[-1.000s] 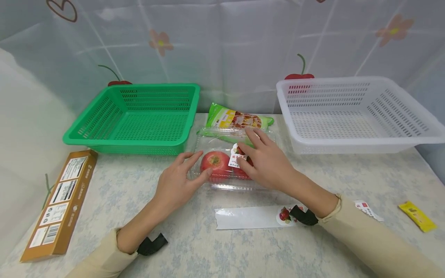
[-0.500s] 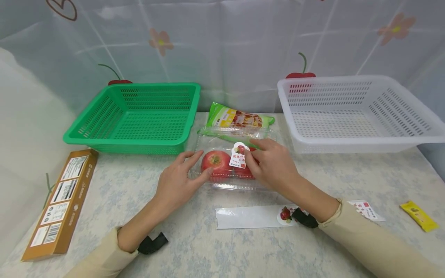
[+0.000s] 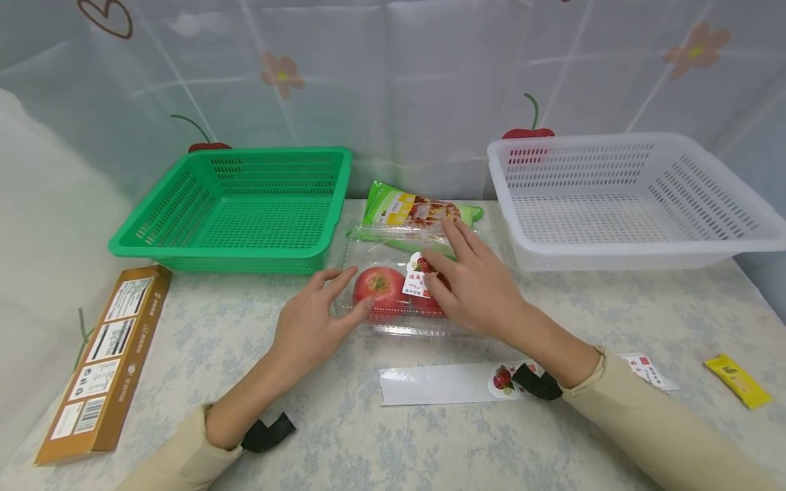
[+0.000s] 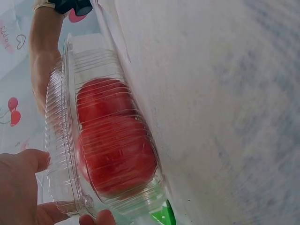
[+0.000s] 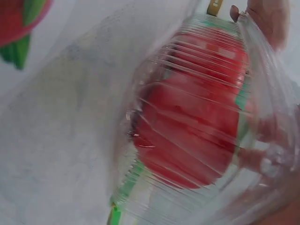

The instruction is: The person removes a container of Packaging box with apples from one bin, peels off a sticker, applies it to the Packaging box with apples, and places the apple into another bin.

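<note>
Bracing the clear box (image 3: 408, 331) comes first, I judge: from my remote post I want it flat and square, so its top cannot slide. I would give that job to the left hand (image 3: 313, 327) and have the right hand (image 3: 482, 283) press lightly, since thin plastic may buckle above a rounded red fruit (image 3: 379, 286), and smooth the white label (image 3: 415, 281) from its middle outward. As placed, the box lies between both hands: the right reaches over its top from 3 o'clock, fingers spread; the left, thumb parted from fingers, touches its 8 o'clock side. I see no pinch in either. That fruit shows through at 9 o'clock of the label. The label lies on the box's top near the middle, slightly turned, the right thumb and index finger at its 3 o'clock edge.
</note>
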Tool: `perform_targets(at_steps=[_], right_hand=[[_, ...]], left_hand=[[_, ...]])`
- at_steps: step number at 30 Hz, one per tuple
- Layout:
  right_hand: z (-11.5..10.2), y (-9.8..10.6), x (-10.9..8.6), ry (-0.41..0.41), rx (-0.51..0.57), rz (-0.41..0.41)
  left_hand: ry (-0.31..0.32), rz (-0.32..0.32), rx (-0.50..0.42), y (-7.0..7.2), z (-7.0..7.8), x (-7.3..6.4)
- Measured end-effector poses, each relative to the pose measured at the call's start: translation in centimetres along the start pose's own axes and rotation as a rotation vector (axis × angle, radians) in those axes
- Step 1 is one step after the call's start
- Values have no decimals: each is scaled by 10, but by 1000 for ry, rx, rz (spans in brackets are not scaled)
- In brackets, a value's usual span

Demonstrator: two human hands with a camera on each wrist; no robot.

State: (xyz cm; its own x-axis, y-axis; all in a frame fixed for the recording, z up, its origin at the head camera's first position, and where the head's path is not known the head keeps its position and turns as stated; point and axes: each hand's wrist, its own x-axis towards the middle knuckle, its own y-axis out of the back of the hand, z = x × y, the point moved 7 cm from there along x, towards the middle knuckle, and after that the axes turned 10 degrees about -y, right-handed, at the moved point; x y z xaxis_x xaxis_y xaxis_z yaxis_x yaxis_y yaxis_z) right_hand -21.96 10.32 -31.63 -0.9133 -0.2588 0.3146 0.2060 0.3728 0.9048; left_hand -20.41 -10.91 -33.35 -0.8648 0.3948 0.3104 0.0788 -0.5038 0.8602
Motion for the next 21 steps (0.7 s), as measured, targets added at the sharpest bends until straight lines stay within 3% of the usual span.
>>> perform_targets(at_steps=[7, 10, 13, 19, 21], right_hand=[[-1, 13, -9, 80, 159, 248], [-4, 15, -10, 122, 164, 280], [-2, 14, -8, 104, 212, 227], [6, 2, -4, 6, 277, 21], [8, 1, -3, -1, 291, -10]], left_hand=[[-6, 5, 2, 0, 1, 0], [-5, 6, 7, 0, 1, 0], [-4, 6, 13, 0, 1, 0], [-11, 8, 8, 0, 1, 0], [-10, 9, 7, 0, 1, 1]])
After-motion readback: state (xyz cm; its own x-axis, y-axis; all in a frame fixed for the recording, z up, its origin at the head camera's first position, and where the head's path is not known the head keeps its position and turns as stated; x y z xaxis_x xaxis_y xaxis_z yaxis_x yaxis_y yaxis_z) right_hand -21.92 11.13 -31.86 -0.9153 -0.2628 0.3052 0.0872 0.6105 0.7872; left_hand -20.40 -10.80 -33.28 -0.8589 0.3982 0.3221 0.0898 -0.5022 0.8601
